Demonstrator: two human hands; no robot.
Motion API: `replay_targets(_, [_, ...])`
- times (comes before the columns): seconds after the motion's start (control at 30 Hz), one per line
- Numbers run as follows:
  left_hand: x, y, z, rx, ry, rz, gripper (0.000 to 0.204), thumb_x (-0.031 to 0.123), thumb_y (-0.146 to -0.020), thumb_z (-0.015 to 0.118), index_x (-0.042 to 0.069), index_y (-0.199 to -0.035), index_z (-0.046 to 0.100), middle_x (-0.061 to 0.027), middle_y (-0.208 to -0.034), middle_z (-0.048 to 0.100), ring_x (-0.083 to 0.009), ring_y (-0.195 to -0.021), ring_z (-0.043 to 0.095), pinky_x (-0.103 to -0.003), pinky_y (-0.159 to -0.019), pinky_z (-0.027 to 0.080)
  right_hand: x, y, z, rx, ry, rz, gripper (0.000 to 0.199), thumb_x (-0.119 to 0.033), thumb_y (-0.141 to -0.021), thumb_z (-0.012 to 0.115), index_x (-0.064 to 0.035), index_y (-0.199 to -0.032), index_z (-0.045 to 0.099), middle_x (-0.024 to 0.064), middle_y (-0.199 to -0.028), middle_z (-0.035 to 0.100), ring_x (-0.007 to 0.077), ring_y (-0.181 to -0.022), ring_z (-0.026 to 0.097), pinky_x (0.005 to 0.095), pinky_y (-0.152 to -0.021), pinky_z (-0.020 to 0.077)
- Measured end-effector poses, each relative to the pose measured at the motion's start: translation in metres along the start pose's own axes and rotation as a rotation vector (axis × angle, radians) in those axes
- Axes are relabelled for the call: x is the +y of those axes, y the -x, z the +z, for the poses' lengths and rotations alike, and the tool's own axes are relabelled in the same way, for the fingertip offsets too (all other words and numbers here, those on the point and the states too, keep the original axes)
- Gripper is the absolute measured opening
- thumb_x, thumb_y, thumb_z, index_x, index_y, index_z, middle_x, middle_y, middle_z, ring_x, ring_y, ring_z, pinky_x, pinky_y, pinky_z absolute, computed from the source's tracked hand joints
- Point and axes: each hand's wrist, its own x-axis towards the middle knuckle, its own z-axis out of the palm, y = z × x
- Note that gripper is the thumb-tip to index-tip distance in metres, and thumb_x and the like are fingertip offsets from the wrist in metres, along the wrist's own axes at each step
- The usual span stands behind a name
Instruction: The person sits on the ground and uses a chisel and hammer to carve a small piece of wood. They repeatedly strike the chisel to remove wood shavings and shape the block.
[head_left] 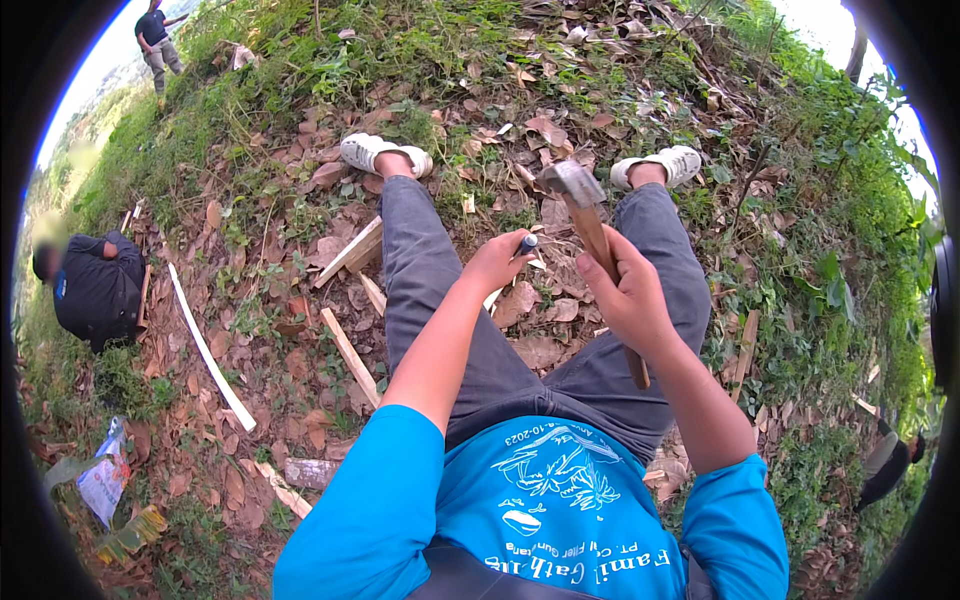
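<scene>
My right hand (pixel 637 297) is wrapped round the wooden handle of a hammer (pixel 592 232). Its grey metal head points up and away from me, above the ground between my legs, and the handle's butt sticks out below my wrist. Closed round a short, dark, round tool handle (pixel 528 242) with a pale metallic end, my left hand (pixel 492 266) is over the inner side of my left leg. The lower part of that tool is hidden, so its kind is unclear. Hammer head and tool handle are apart. Dry leaves and light wood chips lie beneath.
Split wood pieces (pixel 350 355) lie left of my legs, with a long pale strip (pixel 205 345) farther left. A plastic bag (pixel 103 478) is at lower left. One person (pixel 98 285) crouches at left, another (pixel 157 45) stands far left, and a third (pixel 888 462) is partly visible at right.
</scene>
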Motion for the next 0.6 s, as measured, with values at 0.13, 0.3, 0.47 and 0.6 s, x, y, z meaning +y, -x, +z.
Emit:
replay_targets(0.13, [-0.009,0.003,-0.001,0.038,0.074,0.08,0.044,0.022,-0.093,0.078,0.003,-0.13,0.062,-0.0127,-0.101,0.07,-0.0221,-0.089,0.066,-0.036,-0.084,0.054,0.0,0.009,0.007,0.042,-0.178,-0.049,0.041,-0.018,-0.103,0.063,-0.0014,-0.139,0.055,0.0065,-0.091,0.066,0.0089,-0.082,0.058,0.0294,-0.075,0.0483])
replay_targets(0.3, [0.003,-0.005,-0.009,-0.115,0.008,0.071,0.034,0.02,-0.093,0.078,0.001,-0.118,0.065,-0.0114,-0.1,0.072,-0.0208,-0.091,0.067,-0.038,-0.084,0.054,0.09,0.0,0.025,-0.15,0.079,0.208,0.036,-0.019,-0.103,0.063,-0.001,-0.134,0.06,0.0004,-0.089,0.06,0.0068,-0.08,0.052,0.0252,-0.074,0.0455])
replay_targets(0.47, [-0.01,-0.001,-0.007,-0.088,0.206,0.01,0.032,0.017,-0.093,0.078,0.004,-0.12,0.065,-0.0118,-0.097,0.071,-0.0191,-0.084,0.063,-0.035,-0.083,0.053,0.013,0.003,0.003,0.014,-0.314,0.056,0.034,-0.018,-0.105,0.061,-0.0001,-0.134,0.059,-0.0024,-0.088,0.061,0.0051,-0.076,0.051,0.0235,-0.067,0.0416])
replay_targets(0.6, [-0.007,-0.008,-0.002,-0.089,0.117,0.041,0.033,0.017,-0.094,0.077,0.005,-0.122,0.064,-0.0134,-0.099,0.071,-0.0222,-0.087,0.066,-0.036,-0.083,0.053,0.041,0.011,0.008,0.126,-0.318,-0.024,0.027,-0.018,-0.106,0.059,-0.0007,-0.126,0.062,-0.001,-0.085,0.062,0.0048,-0.075,0.053,0.0237,-0.066,0.0419])
